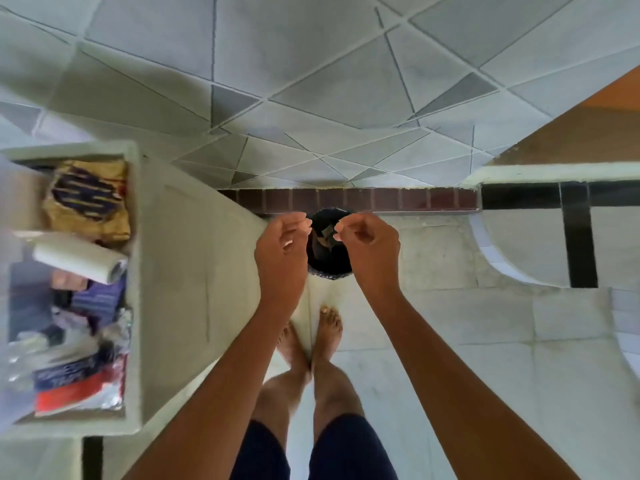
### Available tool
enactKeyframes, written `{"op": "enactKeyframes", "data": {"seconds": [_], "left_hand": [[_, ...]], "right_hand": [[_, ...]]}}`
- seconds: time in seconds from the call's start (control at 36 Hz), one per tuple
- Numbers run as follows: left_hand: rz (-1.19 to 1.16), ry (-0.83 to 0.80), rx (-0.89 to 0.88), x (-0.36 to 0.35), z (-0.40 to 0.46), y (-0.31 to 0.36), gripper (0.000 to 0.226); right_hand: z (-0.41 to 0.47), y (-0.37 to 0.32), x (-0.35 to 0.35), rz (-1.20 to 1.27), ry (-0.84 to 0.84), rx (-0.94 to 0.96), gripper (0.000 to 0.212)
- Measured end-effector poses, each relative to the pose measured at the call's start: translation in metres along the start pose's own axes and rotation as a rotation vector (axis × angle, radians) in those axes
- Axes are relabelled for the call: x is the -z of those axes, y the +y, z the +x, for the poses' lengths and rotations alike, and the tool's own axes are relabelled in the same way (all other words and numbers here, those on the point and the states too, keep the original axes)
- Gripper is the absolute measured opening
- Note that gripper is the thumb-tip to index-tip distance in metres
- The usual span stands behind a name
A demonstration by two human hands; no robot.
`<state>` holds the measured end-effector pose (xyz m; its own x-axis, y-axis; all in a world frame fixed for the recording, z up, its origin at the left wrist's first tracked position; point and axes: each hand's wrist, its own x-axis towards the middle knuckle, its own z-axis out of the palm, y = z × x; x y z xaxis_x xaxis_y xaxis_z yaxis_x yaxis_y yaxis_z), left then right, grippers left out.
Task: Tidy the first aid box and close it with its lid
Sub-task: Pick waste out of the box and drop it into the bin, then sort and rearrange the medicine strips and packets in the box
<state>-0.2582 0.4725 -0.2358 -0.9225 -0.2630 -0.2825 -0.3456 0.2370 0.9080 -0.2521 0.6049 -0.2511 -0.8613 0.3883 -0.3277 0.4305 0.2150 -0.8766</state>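
The box [133, 289] sits at the left edge of the view on a pale ledge [194, 271], lid off, well apart from both hands. It is packed with a yellow packet [88, 199] at its far end, a white roll [79, 258] lying across the middle, and blurred blue, red and clear wrappers nearer the person.

The left hand [282, 252] and right hand [370, 247] hang side by side over a dark bin [329, 268] on the floor [485, 341]. The left hand's fingers are loosely curled and hold nothing. The right hand's fingers are curled with the fingertips together; whether they pinch anything cannot be told. Bare feet [311, 341] stand just behind the bin. A brick strip [346, 199] runs along the floor's far edge.
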Motion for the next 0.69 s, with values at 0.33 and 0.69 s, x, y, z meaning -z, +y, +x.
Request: {"op": "enactKeyframes", "data": {"seconds": [0.33,0.69], "left_hand": [[-0.07,0.16,-0.174,0.145,-0.095,0.141,0.012],[-0.105,0.291,-0.141,0.259,-0.125,0.13,0.011]], "right_hand": [[-0.136,-0.16,0.014,0.131,-0.11,0.175,0.006],[-0.197,-0.212,-0.049,0.114,-0.251,0.287,0.009]]}}
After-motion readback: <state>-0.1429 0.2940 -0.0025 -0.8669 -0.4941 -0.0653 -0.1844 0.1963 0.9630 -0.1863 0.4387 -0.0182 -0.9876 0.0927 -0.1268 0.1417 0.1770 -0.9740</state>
